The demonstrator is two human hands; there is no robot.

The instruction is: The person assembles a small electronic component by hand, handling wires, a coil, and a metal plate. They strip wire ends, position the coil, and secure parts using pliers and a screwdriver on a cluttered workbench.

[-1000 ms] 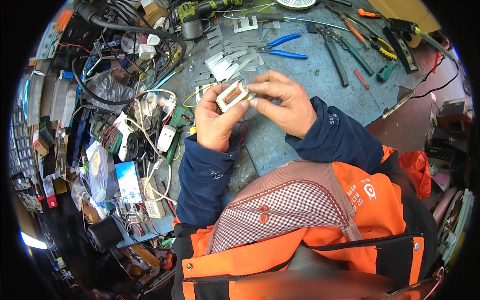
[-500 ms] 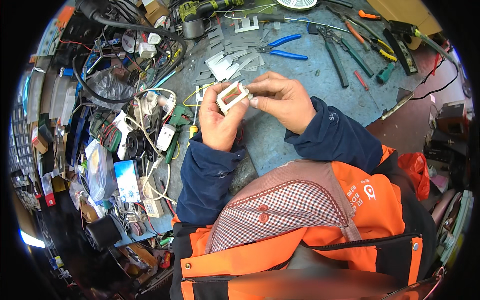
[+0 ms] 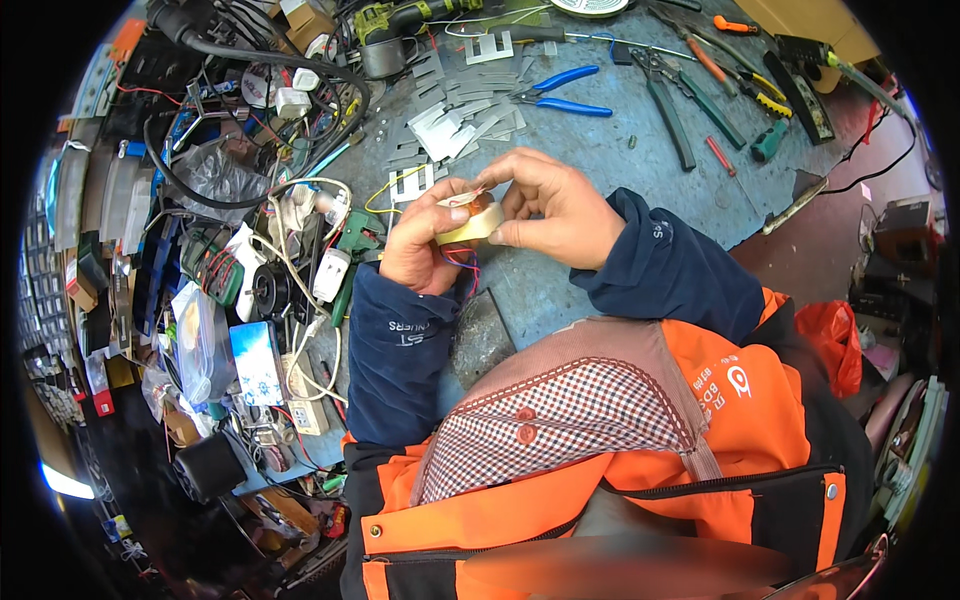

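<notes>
A small transformer coil bobbin (image 3: 478, 224) is held up over the workbench between my hands. Its side carries pale yellow tape, copper-coloured winding shows above that, and red and blue wires hang underneath. My left hand (image 3: 420, 245) grips it from the left, thumb lying across the top of the tape. From the right, my right hand (image 3: 565, 210) curves round it, thumb at the tape's right end and fingertips at the upper edge. Part of the bobbin is hidden by the fingers. Just beyond my hands lie thin grey metal laminations (image 3: 440, 130), some of them E-shaped.
Blue-handled pliers (image 3: 570, 92) lie behind the laminations, with more pliers (image 3: 668, 120) and a red screwdriver (image 3: 720, 157) to the right. A green drill (image 3: 385, 45) stands at the back. Cables, plugs and a lit phone (image 3: 256, 362) crowd the left. A dark metal plate (image 3: 482, 340) rests near my left sleeve.
The bobbin has been turned: its white open frame faced up before, and now its taped, copper-wound side shows. Both hands shifted slightly, and the hanging wires have come into view.
</notes>
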